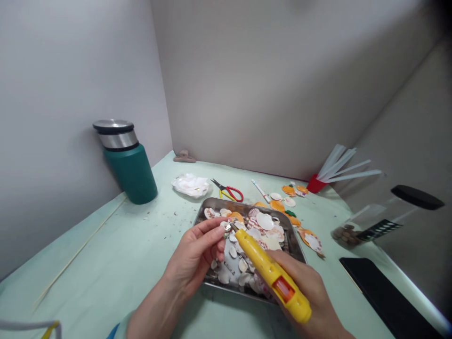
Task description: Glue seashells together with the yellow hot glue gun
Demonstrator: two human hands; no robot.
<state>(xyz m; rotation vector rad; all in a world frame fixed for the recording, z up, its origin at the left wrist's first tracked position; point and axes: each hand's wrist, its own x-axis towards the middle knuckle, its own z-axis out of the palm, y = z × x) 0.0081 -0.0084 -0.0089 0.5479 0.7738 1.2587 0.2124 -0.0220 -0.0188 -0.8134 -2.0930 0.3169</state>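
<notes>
My left hand (192, 254) pinches a small silvery metal piece (229, 228) between thumb and forefinger; its exact kind is too small to tell. In my right hand (303, 282) is a yellow hot glue gun (261, 259), its handle hidden behind the body. The gun's nozzle points up and left, and its tip meets or nearly meets the metal piece. Both hands are above a metal tray (298, 238) filled with seashells (264, 220), white, speckled and orange. A few thin metal pins (229, 267) lie among the shells.
Behind the tray are red-and-yellow-handled pliers (231, 192), a crumpled white plastic bag (190, 185) and a marker (260, 190). A green bottle (130, 172) stands left. Orange shell pieces (310, 239), a red cup of glue sticks (317, 183), a clear jar (367, 226) and a black phone-like slab (384, 292) lie right.
</notes>
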